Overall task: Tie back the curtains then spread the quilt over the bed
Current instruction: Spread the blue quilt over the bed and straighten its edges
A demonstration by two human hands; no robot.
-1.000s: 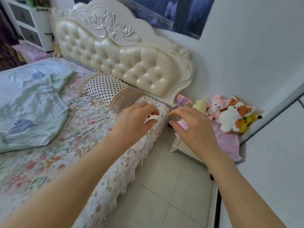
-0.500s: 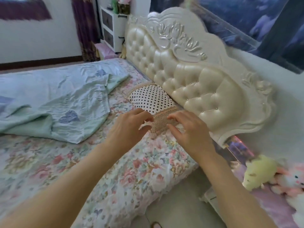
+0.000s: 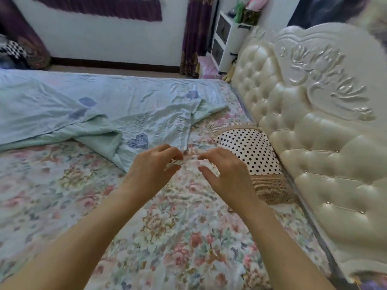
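Bed (image 3: 146,237) fills the near and middle view, covered in a floral sheet. Cream tufted headboard (image 3: 310,126) runs along the right side. Quilt (image 3: 100,107), pale blue-green with purple heart patches, lies crumpled and partly folded over itself across the far left half of the bed; one corner trails down toward the middle, ending just beside the hands. Polka-dot pillow (image 3: 249,149) with tan woven ends sits against the headboard, right of the hands. Purple curtains (image 3: 196,34) hang on the far wall, one panel by a white drawer unit (image 3: 226,40); whether they are tied back cannot be told.

Left hand (image 3: 154,166) hovers over the sheet near the quilt's corner, fingers curled in, thumb and fingertips pinching a small pale bit of fabric; which cloth it belongs to is unclear. Right hand (image 3: 224,172) is just right of it, fingers spread and loosely bent, thumb out, holding nothing, partly in front of the pillow's near edge.
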